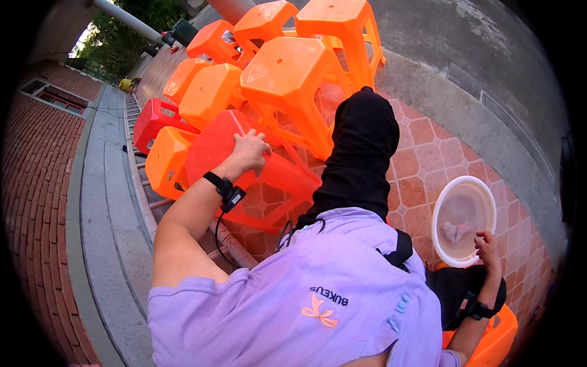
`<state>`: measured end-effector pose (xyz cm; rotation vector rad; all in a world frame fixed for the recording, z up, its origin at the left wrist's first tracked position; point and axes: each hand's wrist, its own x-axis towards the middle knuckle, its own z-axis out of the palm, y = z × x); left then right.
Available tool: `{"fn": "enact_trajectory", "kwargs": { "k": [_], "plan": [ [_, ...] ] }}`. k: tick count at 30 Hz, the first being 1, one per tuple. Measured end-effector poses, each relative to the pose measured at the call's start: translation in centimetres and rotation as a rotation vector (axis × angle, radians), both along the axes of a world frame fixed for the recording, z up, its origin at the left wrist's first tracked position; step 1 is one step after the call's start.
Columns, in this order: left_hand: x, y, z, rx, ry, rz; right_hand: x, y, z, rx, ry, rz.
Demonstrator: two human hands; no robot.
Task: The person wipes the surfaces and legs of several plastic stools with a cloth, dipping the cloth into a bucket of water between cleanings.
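Note:
A large red plastic stool (211, 147) stands tilted before me, its legs pointing to the lower right. My left hand (251, 150) is on the edge of its seat, fingers over the top and thumb down the side. On the right, my right hand (488, 247) hangs beside the rim of a white plastic basin (438, 229), its fingers loosely curled and apart, holding nothing. Inside the basin lies a crumpled, pale wet-looking cloth (456, 230). Both wrists wear black straps with small devices; a cable runs from the left one.
Several orange stools (286, 62) crowd beyond the red one, with a smaller red stool (158, 120) at left. A bamboo ladder (140, 192) lies beside the stone step (114, 183). An orange stool (500, 337) is under me. A concrete curb (440, 91) borders the tiles.

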<state>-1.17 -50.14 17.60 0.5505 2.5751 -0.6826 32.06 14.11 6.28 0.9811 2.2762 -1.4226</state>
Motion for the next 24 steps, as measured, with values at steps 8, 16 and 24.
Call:
{"fn": "enact_trajectory", "kwargs": {
  "k": [8,16,24],
  "plan": [
    [2.6,1.5,-1.1,0.019,0.055,-0.061,-0.6,-0.7,1.4,0.023,0.023,0.021],
    [1.5,0.5,-1.7,0.059,0.073,-0.159,9.1,4.2,8.8,0.224,0.519,-0.461],
    [-2.1,0.4,-5.7,-0.033,-0.066,-0.190,29.8,1.7,3.7,0.220,0.800,-1.505]
  ]
}}
